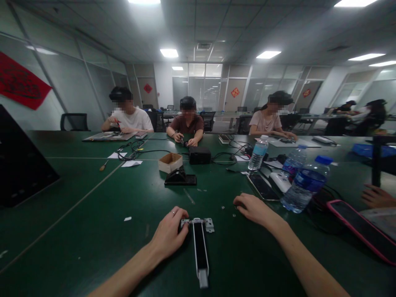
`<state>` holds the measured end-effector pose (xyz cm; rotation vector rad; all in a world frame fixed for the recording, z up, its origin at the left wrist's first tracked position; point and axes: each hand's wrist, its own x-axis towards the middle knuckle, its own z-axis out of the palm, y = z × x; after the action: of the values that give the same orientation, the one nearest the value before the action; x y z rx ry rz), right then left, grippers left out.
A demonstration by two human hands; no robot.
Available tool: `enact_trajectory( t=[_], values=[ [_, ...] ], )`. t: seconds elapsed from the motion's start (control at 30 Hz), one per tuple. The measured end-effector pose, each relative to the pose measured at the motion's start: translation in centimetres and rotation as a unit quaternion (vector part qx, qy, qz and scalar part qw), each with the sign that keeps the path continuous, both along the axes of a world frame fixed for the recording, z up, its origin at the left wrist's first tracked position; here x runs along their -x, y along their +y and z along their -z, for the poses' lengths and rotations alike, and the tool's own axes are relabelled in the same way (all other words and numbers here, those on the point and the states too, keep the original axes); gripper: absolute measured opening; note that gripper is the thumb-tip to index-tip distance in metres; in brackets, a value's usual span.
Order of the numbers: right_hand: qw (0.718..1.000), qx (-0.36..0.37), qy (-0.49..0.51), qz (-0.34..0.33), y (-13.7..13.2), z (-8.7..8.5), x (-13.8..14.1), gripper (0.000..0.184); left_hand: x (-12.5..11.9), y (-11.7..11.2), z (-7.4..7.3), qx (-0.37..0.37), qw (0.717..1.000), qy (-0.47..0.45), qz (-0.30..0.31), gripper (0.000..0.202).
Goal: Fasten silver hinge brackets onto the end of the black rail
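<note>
The left hand (169, 233) has its fingers clamped on the silver end plate of a long black-and-silver metal bracket (200, 247), lying flat on the dark green bench (77, 247). The right hand (252, 209), fingers together, rests near tiny silver screws (222, 207); whether it holds anything is hidden.

One bracketed metal bar (200, 247), three plastic water bottles (306, 184), one cardboard box (170, 162)
</note>
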<state>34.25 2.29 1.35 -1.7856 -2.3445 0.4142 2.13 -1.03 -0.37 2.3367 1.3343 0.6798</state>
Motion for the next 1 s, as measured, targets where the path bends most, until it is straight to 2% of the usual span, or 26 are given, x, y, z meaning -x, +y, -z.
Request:
enact_trajectory(
  t=[0.33,0.5,0.63,0.7,0.8,0.9,1.0],
  values=[
    [0.999,0.043,-0.029,0.010,-0.9,-0.6,2.3,0.008,-0.2,0.0,-0.1,-0.006,1.000,0.003,0.001,0.012],
    [0.997,0.059,-0.033,0.029,-1.3,-0.8,2.8,0.011,-0.1,-0.2,-0.1,-0.010,1.000,0.009,-0.004,0.013],
    [1.000,0.019,-0.009,0.017,-1.5,-1.1,3.2,0.012,0.0,-0.2,-0.1,-0.017,1.000,-0.008,0.001,0.012],
    [1.000,-0.029,0.008,-0.009,-1.9,-1.2,4.2,0.010,0.0,-0.3,-0.2,-0.022,0.999,-0.021,0.018,0.013],
    [0.989,-0.116,0.033,-0.081,-3.0,-1.5,6.7,0.009,0.0,-0.6,-0.4,-0.029,0.998,-0.031,0.054,0.014],
    [0.967,-0.166,0.065,-0.182,-4.5,-1.3,9.7,0.012,0.0,-1.0,-0.4,-0.050,0.993,-0.034,0.097,0.013],
    [0.941,-0.199,0.108,-0.252,-5.5,-0.6,11.7,0.013,-0.1,-1.1,-0.4,-0.068,0.986,-0.033,0.147,0.013]
  ],
)
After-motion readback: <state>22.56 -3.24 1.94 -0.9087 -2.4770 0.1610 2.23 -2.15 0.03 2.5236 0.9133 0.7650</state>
